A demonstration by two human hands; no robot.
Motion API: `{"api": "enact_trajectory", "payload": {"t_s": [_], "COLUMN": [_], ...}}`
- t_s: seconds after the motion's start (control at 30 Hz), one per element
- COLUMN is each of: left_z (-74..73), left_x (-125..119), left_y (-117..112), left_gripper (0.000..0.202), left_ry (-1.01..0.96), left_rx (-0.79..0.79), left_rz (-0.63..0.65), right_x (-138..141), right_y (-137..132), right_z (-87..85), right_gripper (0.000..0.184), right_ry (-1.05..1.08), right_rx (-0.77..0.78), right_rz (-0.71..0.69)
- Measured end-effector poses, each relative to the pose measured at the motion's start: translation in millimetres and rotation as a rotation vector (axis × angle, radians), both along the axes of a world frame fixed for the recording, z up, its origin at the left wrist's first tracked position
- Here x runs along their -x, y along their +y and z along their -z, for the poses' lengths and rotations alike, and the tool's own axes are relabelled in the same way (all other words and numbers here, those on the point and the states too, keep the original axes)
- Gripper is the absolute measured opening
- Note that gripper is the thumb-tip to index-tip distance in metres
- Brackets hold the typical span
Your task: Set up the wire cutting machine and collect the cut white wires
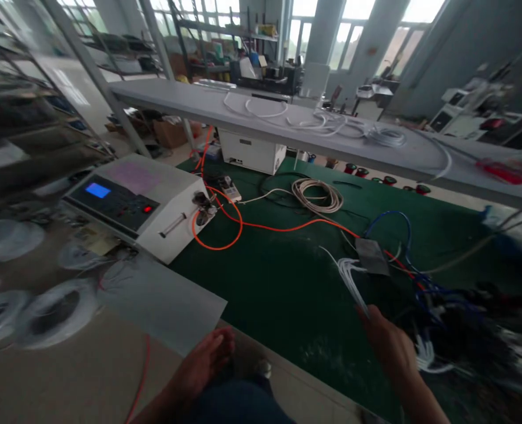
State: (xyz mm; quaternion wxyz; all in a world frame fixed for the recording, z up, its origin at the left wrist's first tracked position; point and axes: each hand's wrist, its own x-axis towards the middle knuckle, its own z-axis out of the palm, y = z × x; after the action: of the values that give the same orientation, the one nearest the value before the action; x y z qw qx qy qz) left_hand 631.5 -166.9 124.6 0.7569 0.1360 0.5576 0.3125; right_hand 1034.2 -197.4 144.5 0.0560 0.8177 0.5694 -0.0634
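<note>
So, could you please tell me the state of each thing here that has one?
Machine screen: lit blue.
Red indicator light: on.
Orange cable: looped, slack on the green mat.
Beige cable: coiled.
White wires: bunched, pinched by right hand.
Left hand: empty.

Two hands are in view: the left hand (205, 359) at the near edge of the green mat (287, 282), open and holding nothing, and the right hand (391, 347) pinching one bundle of white wires (351, 280). One white machine (141, 203) with a blue screen stands at the mat's left edge. One orange cable (238, 227) loops across the mat, and one beige cable coil (318, 195) lies near its far edge. At least three white reels (57, 312) sit on the floor at the left. One long grey bench (261, 121) runs behind.
</note>
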Motion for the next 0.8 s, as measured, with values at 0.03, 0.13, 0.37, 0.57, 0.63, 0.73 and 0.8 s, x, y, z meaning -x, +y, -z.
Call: {"api": "enact_trajectory", "payload": {"t_s": [0.03,0.13,0.37,0.57,0.63,0.73,0.8], "left_z": [3.6,11.1,12.4,19.8,23.1,25.9,27.6], "left_x": [11,33,49,54,55,56,58], "left_y": [-3,-7,-5,-9,-8,-4,-2], "left_gripper": [0.050,0.045,0.044,0.040,0.037,0.035,0.036], "left_ry": [0.030,0.070,0.092,0.162,0.158,0.158,0.150], "left_rx": [0.028,0.102,0.104,0.078,0.087,0.139,0.188], "left_rz": [-0.057,-0.142,-0.138,-0.093,-0.060,-0.047,-0.051], "right_x": [4,16,27,26,27,30,32], "right_y": [6,18,-2,-3,-3,-8,-13], "right_z": [5.9,39.5,109.8,106.7,109.5,120.2,127.9], "right_gripper": [0.038,0.038,0.025,0.026,0.025,0.025,0.026], "right_ry": [-0.033,-0.085,0.047,0.050,0.054,0.065,0.070], "right_rx": [0.040,0.198,0.379,0.365,0.355,0.333,0.299], "right_rz": [0.000,-0.021,-0.079,-0.023,0.006,0.048,0.063]}}
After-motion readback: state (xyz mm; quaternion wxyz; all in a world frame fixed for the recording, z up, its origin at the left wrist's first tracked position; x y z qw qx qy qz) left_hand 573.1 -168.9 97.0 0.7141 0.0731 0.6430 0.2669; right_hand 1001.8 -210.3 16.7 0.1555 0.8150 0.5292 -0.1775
